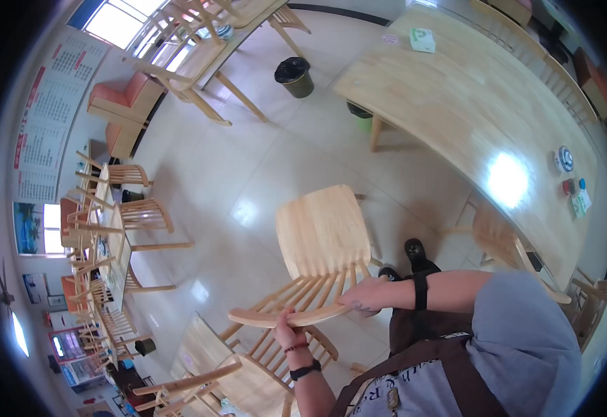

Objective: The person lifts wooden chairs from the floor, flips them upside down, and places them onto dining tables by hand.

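Note:
A light wooden chair [323, 231] with a spindle back is in front of me, its seat pointing away. Near the left end of its curved top rail, my left hand [289, 332] has its fingers wrapped round the wood. My right hand [363, 296] is closed on the same rail toward its right end. Most of the chair's legs are hidden under the seat, so I cannot tell whether they all touch the floor. My shoes [414, 249] show just right of the chair.
A long wooden table [449, 97] stretches along the right, bearing a tissue box [422, 40]. Another chair [494, 233] is partly under it. Close by on the lower left stands another table [203, 347] with chairs. A lined bin [294, 78] stands ahead; more tables and chairs line the left.

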A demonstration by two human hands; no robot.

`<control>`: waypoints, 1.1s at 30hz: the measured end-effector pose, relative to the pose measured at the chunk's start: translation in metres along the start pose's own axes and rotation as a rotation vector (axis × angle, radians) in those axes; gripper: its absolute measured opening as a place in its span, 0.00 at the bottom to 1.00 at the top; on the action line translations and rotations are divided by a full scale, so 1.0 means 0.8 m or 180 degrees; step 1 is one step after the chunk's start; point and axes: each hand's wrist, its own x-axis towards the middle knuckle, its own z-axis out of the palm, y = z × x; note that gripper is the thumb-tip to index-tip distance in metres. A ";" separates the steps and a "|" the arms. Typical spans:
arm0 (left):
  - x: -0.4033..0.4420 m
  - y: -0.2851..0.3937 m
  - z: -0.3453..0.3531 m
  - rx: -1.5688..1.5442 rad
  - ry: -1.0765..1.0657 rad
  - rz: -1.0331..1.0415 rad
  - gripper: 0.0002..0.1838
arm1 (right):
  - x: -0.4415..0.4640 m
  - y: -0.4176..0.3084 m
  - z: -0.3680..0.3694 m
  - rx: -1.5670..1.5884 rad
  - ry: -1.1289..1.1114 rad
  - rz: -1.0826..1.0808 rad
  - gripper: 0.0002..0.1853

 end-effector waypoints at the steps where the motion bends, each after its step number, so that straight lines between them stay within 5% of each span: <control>1: -0.011 0.008 0.017 -0.0112 -0.0109 -0.0124 0.23 | -0.012 -0.003 -0.015 -0.0325 0.0132 -0.0092 0.25; 5: -0.039 0.012 0.109 -0.0399 -0.0139 -0.0130 0.26 | -0.089 0.022 -0.075 -0.0262 0.0914 -0.0298 0.14; 9: -0.024 -0.006 0.217 -0.0185 -0.0538 -0.0123 0.31 | -0.160 0.063 -0.086 0.0158 0.1251 0.0191 0.23; 11: -0.074 0.003 0.311 0.0400 -0.0763 0.0384 0.20 | -0.193 0.072 -0.086 0.0587 0.1648 0.0373 0.25; 15: -0.113 -0.032 0.444 0.1018 -0.1284 0.0202 0.27 | -0.268 0.114 -0.087 0.0880 0.2584 0.0501 0.28; 18: -0.144 -0.079 0.513 0.1189 -0.1524 0.0081 0.35 | -0.330 0.146 -0.095 0.1061 0.2647 0.0996 0.27; 24: -0.147 -0.174 0.563 0.0874 -0.2187 -0.0727 0.35 | -0.385 0.196 -0.093 0.0888 0.2730 0.1807 0.26; 29: -0.091 -0.243 0.551 0.1087 -0.2557 -0.1438 0.29 | -0.318 0.278 -0.040 0.0511 0.2772 0.2176 0.27; 32: -0.023 -0.234 0.557 0.0984 -0.3530 -0.2371 0.23 | -0.284 0.353 -0.003 0.0797 0.2119 0.2617 0.29; 33: -0.004 -0.217 0.557 0.1142 -0.3553 -0.2009 0.20 | -0.277 0.350 0.011 0.0753 0.2105 0.2718 0.29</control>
